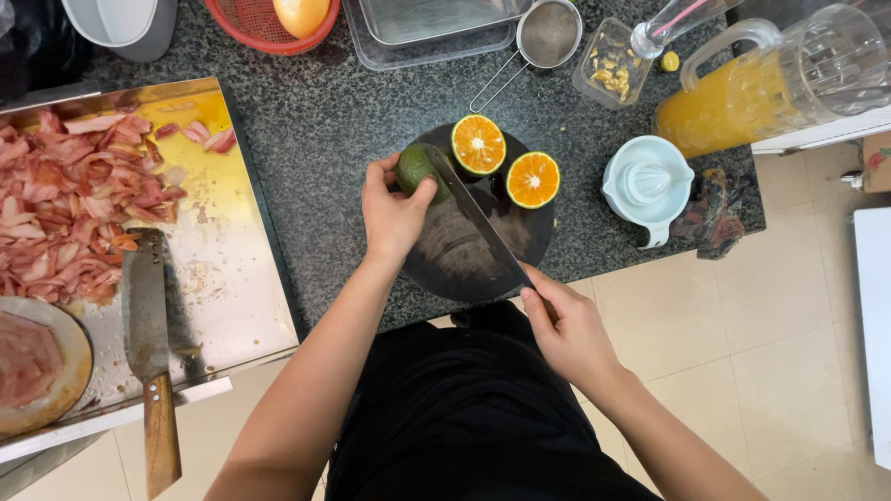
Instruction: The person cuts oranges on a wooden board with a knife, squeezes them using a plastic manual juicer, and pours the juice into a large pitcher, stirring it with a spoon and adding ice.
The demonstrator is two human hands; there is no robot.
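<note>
Fruit: green citrus (415, 167) sits at the far left edge of the round dark cutting board (464, 255), just beside two cut orange halves (506, 162)
Left hand (394, 213): fingers curled over the fruit, pinning it down
Right hand (566, 329): closed around the knife (478, 218) handle, blade laid across the fruit
Advice: tuck fingertips back from the blade; slice squarely through the middle
Risk: round fruit may roll near the board's rim

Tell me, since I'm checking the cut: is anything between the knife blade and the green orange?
Nothing visible. The knife in the right hand rests straight against the green orange, which the left hand steadies on the round dark board.
</note>
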